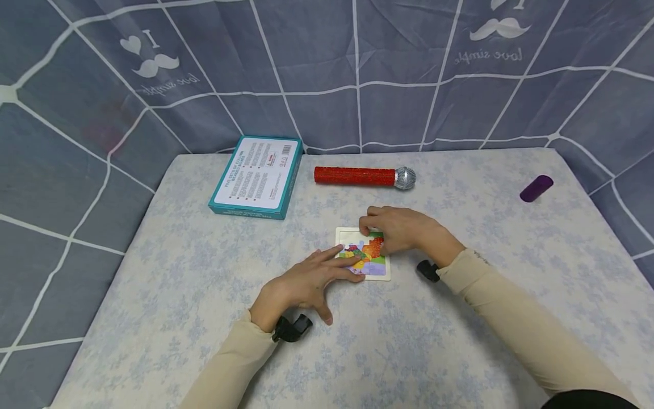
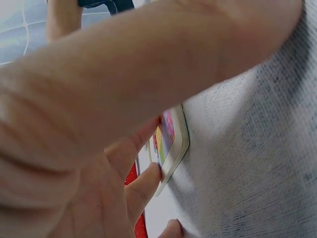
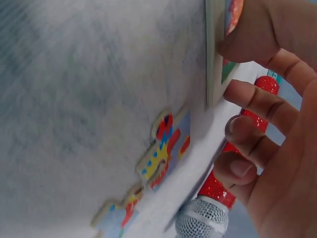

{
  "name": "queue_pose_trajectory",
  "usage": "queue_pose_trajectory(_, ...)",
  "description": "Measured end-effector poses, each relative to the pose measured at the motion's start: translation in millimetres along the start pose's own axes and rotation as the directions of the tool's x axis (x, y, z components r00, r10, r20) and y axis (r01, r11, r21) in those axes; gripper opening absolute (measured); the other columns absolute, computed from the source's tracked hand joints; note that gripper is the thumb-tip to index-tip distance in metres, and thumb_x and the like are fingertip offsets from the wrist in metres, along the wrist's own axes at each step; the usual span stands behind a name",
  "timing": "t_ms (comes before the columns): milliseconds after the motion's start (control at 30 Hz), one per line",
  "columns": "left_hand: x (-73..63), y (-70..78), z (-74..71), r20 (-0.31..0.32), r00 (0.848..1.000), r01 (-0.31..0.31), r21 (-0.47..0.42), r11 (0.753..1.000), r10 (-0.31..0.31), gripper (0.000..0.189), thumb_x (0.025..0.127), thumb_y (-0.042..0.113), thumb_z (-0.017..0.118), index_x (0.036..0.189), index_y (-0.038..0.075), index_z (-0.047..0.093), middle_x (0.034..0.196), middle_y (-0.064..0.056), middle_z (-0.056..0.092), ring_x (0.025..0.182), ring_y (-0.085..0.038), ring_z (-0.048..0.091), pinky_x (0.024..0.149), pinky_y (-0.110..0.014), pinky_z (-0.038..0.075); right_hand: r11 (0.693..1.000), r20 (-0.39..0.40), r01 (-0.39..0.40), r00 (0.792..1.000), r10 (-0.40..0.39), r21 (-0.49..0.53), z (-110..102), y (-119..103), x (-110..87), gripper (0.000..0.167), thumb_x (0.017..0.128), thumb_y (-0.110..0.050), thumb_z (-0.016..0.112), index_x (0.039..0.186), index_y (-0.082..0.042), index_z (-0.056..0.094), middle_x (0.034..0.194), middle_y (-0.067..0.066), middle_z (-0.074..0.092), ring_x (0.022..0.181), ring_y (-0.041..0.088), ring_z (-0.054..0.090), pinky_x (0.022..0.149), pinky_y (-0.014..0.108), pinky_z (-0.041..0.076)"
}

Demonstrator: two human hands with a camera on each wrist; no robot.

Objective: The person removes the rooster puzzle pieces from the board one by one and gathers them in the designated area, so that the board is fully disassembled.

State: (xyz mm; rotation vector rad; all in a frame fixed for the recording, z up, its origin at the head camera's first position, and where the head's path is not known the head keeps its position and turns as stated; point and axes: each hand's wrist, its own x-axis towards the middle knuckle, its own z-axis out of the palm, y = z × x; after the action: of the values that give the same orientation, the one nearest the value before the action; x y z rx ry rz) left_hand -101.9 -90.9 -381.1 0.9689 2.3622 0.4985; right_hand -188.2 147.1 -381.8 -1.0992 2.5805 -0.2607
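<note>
A small jigsaw puzzle in a cream tray (image 1: 347, 233) lies mid-table, with a bright orange, green and purple picture (image 1: 377, 268). Across its left and lower part, my left hand (image 1: 309, 281) rests with fingers spread and fairly straight, the thumb on the table. My right hand (image 1: 401, 227) grips at the upper right corner, fingers bent and thumb at the right side; the hand covers that corner from above. In the right wrist view its thumb (image 3: 250, 37) overlaps the tray's rim. Two loose jigsaw pieces, one yellow-red (image 3: 168, 148) and one bluish (image 3: 119, 213), lie beside the tray.
A teal-edged box (image 1: 255, 173) with printed text lies at the back left. Behind the puzzle is a red glittery microphone (image 1: 355, 176) with a silver head. A purple cylinder (image 1: 536, 188) lies far right. Grey-blue curtain (image 1: 317, 62) borders the table's back and sides.
</note>
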Motion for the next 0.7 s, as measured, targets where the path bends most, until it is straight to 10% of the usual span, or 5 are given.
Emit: queue_pose_trajectory(700,0.8,0.4,-0.1,0.0,1.0,0.02,-0.018,1.0,-0.02,0.09,0.06,0.023,0.096,0.141,0.028,0.057,0.159,0.008,0.03,0.15,-0.026,0.008,0.119,-0.054,0.011,0.944,-0.13,0.033,0.991,0.011,0.329,6,12,-9.4,0.028,0.082,-0.006,0.07,0.108,-0.016,0.065,0.094,-0.002,0.059,0.074,0.014,0.052,0.069,0.032,0.046)
